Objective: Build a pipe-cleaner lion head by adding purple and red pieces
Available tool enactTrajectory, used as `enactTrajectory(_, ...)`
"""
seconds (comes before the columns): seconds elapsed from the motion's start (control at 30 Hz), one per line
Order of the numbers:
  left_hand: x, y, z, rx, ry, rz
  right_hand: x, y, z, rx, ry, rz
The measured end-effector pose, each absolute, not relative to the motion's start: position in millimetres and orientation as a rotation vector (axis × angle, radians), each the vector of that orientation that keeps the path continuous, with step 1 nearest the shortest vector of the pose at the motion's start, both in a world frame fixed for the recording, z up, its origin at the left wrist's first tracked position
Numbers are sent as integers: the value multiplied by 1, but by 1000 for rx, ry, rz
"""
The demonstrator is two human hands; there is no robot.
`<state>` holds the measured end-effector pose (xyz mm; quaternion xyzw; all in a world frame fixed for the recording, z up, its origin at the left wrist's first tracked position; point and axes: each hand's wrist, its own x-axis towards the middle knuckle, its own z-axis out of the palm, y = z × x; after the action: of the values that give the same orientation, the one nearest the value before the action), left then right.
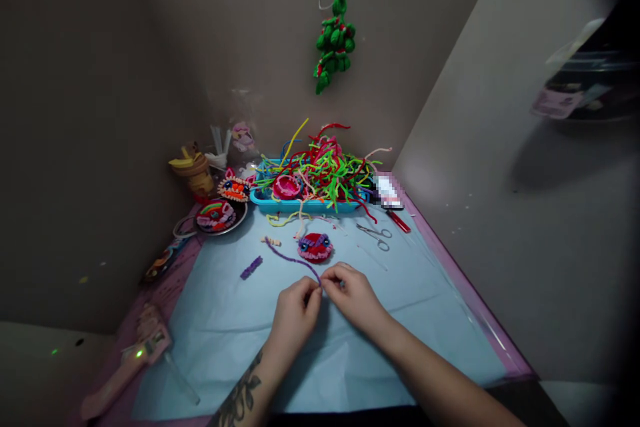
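Note:
My left hand [295,317] and my right hand [353,293] meet over the middle of the light blue table cover [225,320], fingers pinched together. Both grip the near end of a purple pipe cleaner [293,258] that trails away to the upper left across the cover. Just beyond my fingers lies a small red and purple pipe-cleaner figure [315,247]. A short purple piece [251,267] lies to the left of it.
A blue tray [300,203] heaped with coloured pipe cleaners stands at the back. Small scissors [376,234] and a red tool [399,221] lie right of it. Finished figures and a plate [220,217] sit at back left. A pink glue gun [135,360] lies at front left. A green figure [334,43] hangs on the wall.

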<state>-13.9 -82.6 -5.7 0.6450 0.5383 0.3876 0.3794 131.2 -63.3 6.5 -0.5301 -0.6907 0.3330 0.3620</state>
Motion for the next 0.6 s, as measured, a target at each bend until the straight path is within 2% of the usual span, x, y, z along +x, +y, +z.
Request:
enactTrajectory(0.3, -11, -79, -13, 1539, 1338, 975, 131, -62, -1, -1387, -1781, 812)
enactTrajectory(0.6, -10, -75, -7, 1328, 1393, 1161, 126, -66, -2, -1348, -1919, 722)
